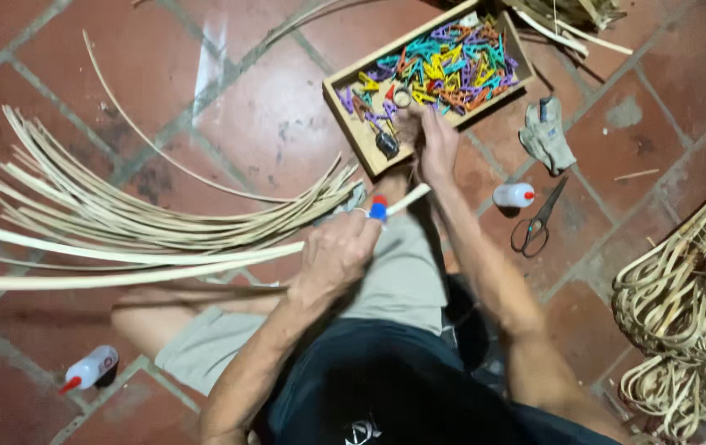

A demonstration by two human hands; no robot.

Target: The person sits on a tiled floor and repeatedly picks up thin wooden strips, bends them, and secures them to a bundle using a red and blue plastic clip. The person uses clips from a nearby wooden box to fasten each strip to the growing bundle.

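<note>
Left hand (332, 259) grips clipped bamboo strips (122, 247); right hand (435, 144), fingers curled, reaches into clothespin tray (361, 136). Risk: one-handed hold slackens, strips spring apart.

Two glue bottles (89, 368), one scissors (537, 221), one glove (546, 134).

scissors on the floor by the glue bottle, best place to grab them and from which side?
Take the scissors at the two loop handles, the end nearest the person. They lie flat on the tile floor, blades pointing up and away toward the glove. Come from above on the right hand side; the small bottle sits close on the left, so that side looks tighter.
</note>
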